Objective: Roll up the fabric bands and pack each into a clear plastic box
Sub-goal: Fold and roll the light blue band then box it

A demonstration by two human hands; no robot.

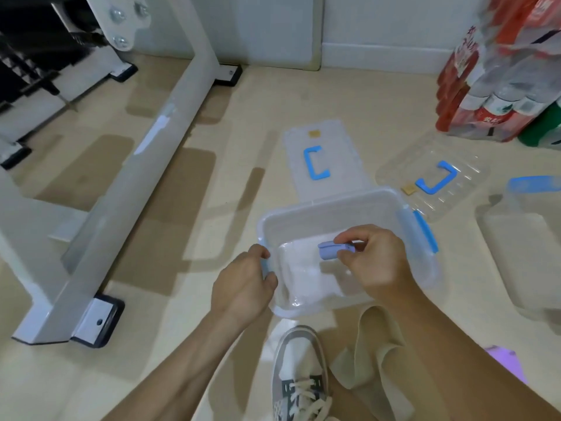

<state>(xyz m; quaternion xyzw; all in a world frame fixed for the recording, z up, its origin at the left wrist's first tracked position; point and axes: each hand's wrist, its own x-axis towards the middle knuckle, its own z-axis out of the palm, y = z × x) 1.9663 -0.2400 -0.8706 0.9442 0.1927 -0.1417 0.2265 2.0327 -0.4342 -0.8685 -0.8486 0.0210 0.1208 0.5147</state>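
At the centre of the frame the right hand (375, 259) pinches a rolled blue band (331, 251) above the open clear box (334, 208); the left hand (243, 284) grips its left clip (266, 266)

The open box (334, 208) has bare room inside. Two lids (321, 159) lie beyond it. A table leg (127, 189) blocks the left.

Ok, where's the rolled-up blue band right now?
The rolled blue band is pinched in the right hand over the open clear plastic box, lower centre of the head view.
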